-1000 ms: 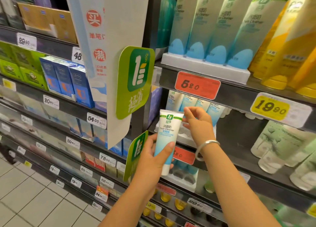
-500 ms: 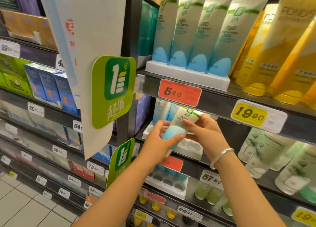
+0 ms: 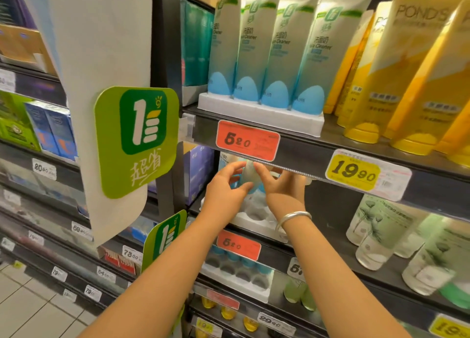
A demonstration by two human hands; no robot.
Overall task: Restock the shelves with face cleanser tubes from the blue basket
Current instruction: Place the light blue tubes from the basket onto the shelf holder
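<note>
Both forearms reach up from the bottom edge toward the middle shelf (image 3: 330,259); silver bangle (image 3: 292,217) on the right wrist. Left hand (image 3: 223,192) and right hand (image 3: 282,187) meet w/ a pale face cleanser tube (image 3: 250,176) pinched between them: left fingers curl round its left side, right index and thumb on its right side. Tube stands roughly upright, blurred, its top just under the lip of the shelf above, right over the white slotted tray (image 3: 254,218) on the middle shelf. Can't tell if its base is in a slot yet. Front slots of that tray show bare.

Red price tag (image 3: 238,245) "5.20" on the shelf edge below the hands. Another white tray (image 3: 239,276) one shelf down, w/ a few blue caps at the back.

Left, nearer: green "1" sign (image 3: 137,142) hanging off the upright, smaller one (image 3: 165,238) beneath it.

Right of the hands, pale green bottles (image 3: 381,233) on the same shelf.

Farther up: top shelf w/ four matching blue-capped tubes (image 3: 267,52) standing cap-down in a tray, red tag (image 3: 248,140) "5.20" below them, yellow tag (image 3: 353,172) "19.90", and yellow POND'S tubes (image 3: 407,83) at right.
</note>
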